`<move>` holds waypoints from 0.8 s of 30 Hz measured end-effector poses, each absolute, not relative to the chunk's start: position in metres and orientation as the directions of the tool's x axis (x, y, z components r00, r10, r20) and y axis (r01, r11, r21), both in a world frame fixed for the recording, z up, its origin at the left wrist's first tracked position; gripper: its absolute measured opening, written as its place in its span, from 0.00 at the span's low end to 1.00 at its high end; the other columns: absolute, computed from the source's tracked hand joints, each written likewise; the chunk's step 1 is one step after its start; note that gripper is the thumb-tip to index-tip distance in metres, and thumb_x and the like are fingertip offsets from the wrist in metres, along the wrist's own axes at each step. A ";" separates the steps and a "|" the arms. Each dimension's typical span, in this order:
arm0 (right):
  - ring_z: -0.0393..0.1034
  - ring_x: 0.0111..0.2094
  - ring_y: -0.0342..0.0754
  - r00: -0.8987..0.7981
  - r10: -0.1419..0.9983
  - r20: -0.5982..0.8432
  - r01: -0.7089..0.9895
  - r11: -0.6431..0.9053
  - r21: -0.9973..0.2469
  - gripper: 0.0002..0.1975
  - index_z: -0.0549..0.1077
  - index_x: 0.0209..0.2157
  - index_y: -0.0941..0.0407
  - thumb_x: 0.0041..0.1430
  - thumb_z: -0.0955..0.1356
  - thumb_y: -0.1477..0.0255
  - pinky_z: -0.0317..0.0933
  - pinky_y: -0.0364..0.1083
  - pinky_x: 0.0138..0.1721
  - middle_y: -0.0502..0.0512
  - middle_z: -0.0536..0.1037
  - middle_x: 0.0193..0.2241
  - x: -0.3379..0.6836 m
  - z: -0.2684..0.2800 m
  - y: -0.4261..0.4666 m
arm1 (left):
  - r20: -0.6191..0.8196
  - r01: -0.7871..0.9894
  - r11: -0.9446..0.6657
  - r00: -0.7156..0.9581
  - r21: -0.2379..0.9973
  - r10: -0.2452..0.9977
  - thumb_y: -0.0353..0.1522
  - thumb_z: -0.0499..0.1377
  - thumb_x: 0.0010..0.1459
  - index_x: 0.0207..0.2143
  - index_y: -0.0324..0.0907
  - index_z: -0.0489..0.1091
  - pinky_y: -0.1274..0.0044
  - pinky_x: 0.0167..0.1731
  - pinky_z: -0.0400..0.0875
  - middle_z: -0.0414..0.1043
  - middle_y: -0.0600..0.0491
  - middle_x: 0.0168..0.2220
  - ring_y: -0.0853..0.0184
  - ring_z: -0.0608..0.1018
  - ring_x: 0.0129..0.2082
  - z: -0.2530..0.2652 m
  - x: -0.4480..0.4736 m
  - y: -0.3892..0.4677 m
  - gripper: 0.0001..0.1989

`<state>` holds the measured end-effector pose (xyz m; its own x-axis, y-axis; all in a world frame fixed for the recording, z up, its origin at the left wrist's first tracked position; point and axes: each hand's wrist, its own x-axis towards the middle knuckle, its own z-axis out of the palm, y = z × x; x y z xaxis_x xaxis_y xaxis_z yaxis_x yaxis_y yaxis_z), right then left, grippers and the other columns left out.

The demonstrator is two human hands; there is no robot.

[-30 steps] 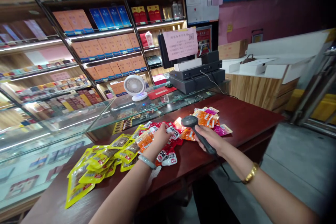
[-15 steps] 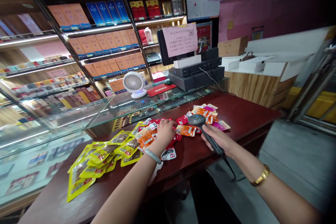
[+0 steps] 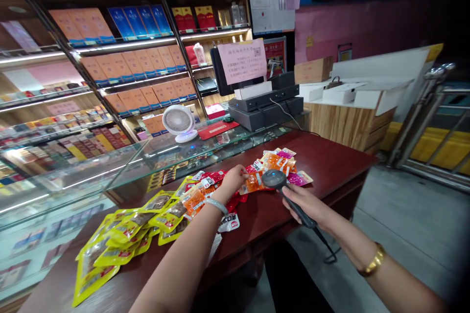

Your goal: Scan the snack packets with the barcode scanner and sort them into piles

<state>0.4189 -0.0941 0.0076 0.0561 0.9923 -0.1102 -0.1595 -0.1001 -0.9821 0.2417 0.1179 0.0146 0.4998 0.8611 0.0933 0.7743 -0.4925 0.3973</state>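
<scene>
My right hand (image 3: 303, 202) is closed around the handle of a dark handheld barcode scanner (image 3: 274, 179), its head over the table. With curled fingers, my left hand (image 3: 235, 179) pinches the left end of an orange snack packet (image 3: 254, 184), close to the scanner head. Under and beside my left wrist lie red snack packets (image 3: 235, 201), another orange packet (image 3: 193, 200) and a white-and-red packet (image 3: 229, 223). Several yellow snack bags (image 3: 127, 227) are heaped at the left. Beyond the scanner is a pile of orange packets (image 3: 276, 162) with purple packets (image 3: 300, 178) at its edge.
A glass display counter (image 3: 121, 168) runs along the far side of the dark red table (image 3: 330, 164). On it stand a white fan (image 3: 179, 122) and a black cash register (image 3: 266, 105). The scanner's cable (image 3: 326, 247) hangs beside the table's front edge.
My left hand has moved right from the red packets to the orange packet. My right hand still holds the scanner, now nearer that packet. The view has shifted slightly.
</scene>
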 end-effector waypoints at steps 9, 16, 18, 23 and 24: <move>0.58 0.12 0.35 -0.105 0.993 -0.050 -0.186 -0.069 -0.980 0.21 0.63 0.38 0.54 0.59 0.65 0.50 0.53 0.35 0.10 0.41 0.66 0.20 0.383 0.010 -0.074 | 0.112 0.541 -0.243 0.264 0.805 0.958 0.34 0.59 0.56 0.32 0.40 0.70 0.83 0.25 0.63 0.70 0.57 0.23 0.74 0.71 0.22 0.015 0.218 0.129 0.06; 0.58 0.12 0.35 -0.158 0.986 -0.059 -0.196 -0.090 -0.976 0.22 0.63 0.35 0.54 0.57 0.66 0.49 0.54 0.36 0.10 0.41 0.66 0.21 0.361 0.014 -0.060 | 0.108 0.722 -0.241 0.226 0.649 0.968 0.33 0.55 0.58 0.40 0.39 0.71 0.81 0.25 0.64 0.77 0.49 0.34 0.70 0.75 0.27 0.031 0.188 0.119 0.10; 0.58 0.12 0.35 -0.163 0.984 -0.069 -0.194 -0.100 -0.976 0.22 0.62 0.35 0.54 0.57 0.66 0.49 0.53 0.35 0.10 0.40 0.66 0.21 0.365 0.011 -0.060 | 0.057 0.875 -0.278 0.279 0.397 0.958 0.35 0.55 0.58 0.42 0.40 0.72 0.80 0.29 0.67 0.78 0.47 0.36 0.67 0.78 0.31 0.040 0.176 0.122 0.12; 0.58 0.11 0.35 -0.109 0.990 -0.086 -0.185 -0.105 -0.977 0.23 0.63 0.37 0.54 0.56 0.66 0.48 0.53 0.36 0.10 0.40 0.66 0.21 0.386 -0.004 -0.064 | -0.084 0.931 -0.353 0.346 -0.091 0.935 0.33 0.59 0.53 0.37 0.40 0.75 0.73 0.38 0.70 0.78 0.42 0.39 0.58 0.79 0.40 0.062 0.157 0.136 0.10; 0.58 0.11 0.34 -0.092 0.991 -0.093 -0.185 -0.109 -0.977 0.23 0.63 0.38 0.54 0.56 0.66 0.48 0.52 0.36 0.10 0.40 0.66 0.21 0.392 -0.007 -0.065 | -0.094 0.927 -0.359 0.350 -0.105 0.932 0.32 0.60 0.51 0.36 0.40 0.76 0.71 0.40 0.70 0.78 0.41 0.39 0.56 0.79 0.41 0.063 0.158 0.138 0.09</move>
<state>0.3915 -0.0653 -0.0068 -0.0918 0.9914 -0.0929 -0.1852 -0.1086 -0.9767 0.1576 0.1377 0.0635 0.3501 0.9320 -0.0938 0.9274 -0.3589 -0.1052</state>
